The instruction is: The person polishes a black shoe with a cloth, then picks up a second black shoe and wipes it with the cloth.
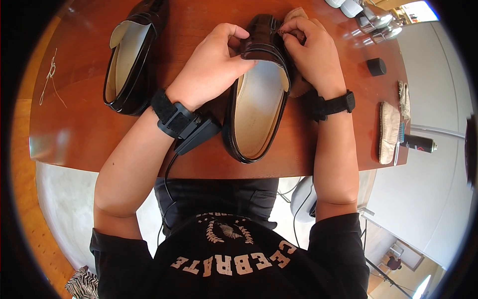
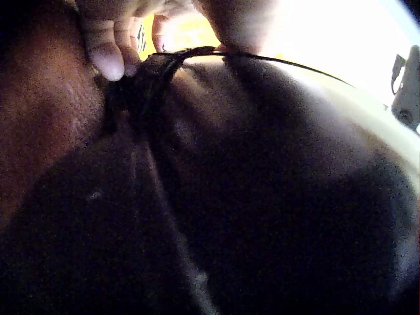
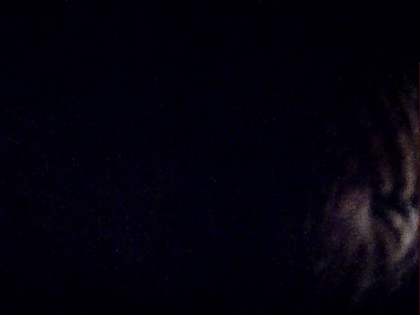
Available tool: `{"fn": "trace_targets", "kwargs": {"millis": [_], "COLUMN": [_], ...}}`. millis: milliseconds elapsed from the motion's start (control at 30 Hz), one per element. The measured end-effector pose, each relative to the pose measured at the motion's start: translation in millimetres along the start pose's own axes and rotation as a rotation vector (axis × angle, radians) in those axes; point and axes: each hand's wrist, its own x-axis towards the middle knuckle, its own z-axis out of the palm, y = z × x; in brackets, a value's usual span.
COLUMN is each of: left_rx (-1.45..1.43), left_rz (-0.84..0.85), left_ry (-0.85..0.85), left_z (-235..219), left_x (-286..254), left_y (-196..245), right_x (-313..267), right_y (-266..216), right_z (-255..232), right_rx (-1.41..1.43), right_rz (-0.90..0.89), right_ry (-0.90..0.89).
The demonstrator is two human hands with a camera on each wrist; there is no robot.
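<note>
A dark, glossy loafer [image 1: 256, 112] lies on the wooden table in front of me, its opening toward my body. My left hand [image 1: 206, 67] grips its upper near the strap, with the thumb at the edge of the opening. In the left wrist view, fingertips [image 2: 108, 59] press at the strap over the dark leather. My right hand [image 1: 316, 57] pinches a bunched brown cloth [image 1: 297, 14] against the loafer's right side near the strap. The right wrist view is almost black. A matching loafer [image 1: 132, 57] lies farther left.
A pale string [image 1: 50, 74] lies at the table's left. To the right are a small black cylinder [image 1: 376, 67], a tan cloth pad [image 1: 388, 132] and a black spray can [image 1: 419, 143] at the edge. Shiny metal objects [image 1: 373, 22] stand at the far right.
</note>
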Motion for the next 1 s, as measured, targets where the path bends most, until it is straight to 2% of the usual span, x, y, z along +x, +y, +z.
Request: {"fn": "trace_targets", "kwargs": {"millis": [1000], "left_rx": [0.017], "left_rz": [0.008], "left_ry": [0.003], "left_z": [-1.7], "left_x": [1.2], "left_y": [-2.3], "right_x": [-1.1], "right_y": [-9.5], "right_z": [-4.1], "right_rx": [0.008], "right_rz": [0.008], "right_ry": [-0.036]}}
